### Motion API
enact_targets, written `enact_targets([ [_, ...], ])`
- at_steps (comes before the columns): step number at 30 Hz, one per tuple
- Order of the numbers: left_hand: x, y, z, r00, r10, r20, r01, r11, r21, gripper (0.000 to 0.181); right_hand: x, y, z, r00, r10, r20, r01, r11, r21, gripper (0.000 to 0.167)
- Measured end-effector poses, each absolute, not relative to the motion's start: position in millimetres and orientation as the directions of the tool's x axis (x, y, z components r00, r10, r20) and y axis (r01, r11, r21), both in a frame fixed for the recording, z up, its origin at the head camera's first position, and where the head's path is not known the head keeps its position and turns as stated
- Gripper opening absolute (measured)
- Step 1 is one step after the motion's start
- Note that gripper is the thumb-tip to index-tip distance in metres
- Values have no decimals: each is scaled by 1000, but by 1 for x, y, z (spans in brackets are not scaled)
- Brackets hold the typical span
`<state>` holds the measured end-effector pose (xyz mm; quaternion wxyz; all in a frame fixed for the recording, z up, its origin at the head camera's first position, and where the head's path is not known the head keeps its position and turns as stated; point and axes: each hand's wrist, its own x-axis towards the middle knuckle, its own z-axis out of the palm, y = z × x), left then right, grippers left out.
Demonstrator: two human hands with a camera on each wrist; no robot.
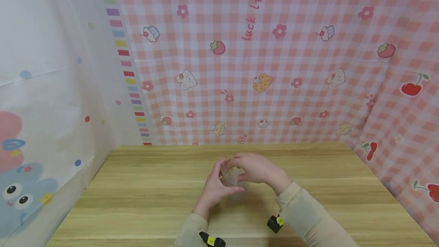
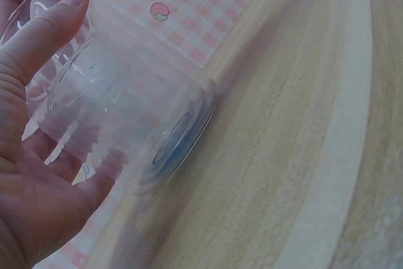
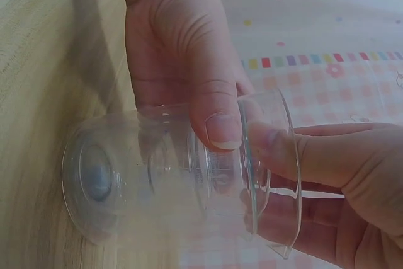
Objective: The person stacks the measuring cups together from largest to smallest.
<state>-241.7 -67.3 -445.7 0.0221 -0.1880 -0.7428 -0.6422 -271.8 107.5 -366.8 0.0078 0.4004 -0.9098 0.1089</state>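
Observation:
A clear beaker (image 1: pixel 230 177), with a pouring lip at its rim, is held low over the wooden table. My left hand (image 1: pixel 214 190) curls round its side, thumb on the near side and fingers at the far side. Smaller curved edges show through its wall in the right wrist view, apparently a smaller clear beaker (image 3: pixel 165 171) nested inside. From above, my right hand (image 1: pixel 257 169) reaches in at the mouth; its thumb and fingers (image 3: pixel 271 146) appear to pinch the smaller beaker's rim. Overlapping glass blurs the exact contact. The large beaker's base (image 2: pixel 179 146) looks close to the tabletop.
A wood-grain table (image 1: pixel 144 190) extends around both hands. Behind it hangs a pink checked cloth (image 1: pixel 240 68), and a white printed cloth (image 1: pixel 58 87) stands at the left. Black wrist devices (image 1: pixel 275 223) sit at the sleeves.

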Motion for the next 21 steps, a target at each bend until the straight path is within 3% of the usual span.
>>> enact_targets([
  [21, -242, -66, -446, -923, 252, 290, 321, 91, 943, 88, -272, 103, -367, -690, -721, 62, -716, 668, -203, 32],
])
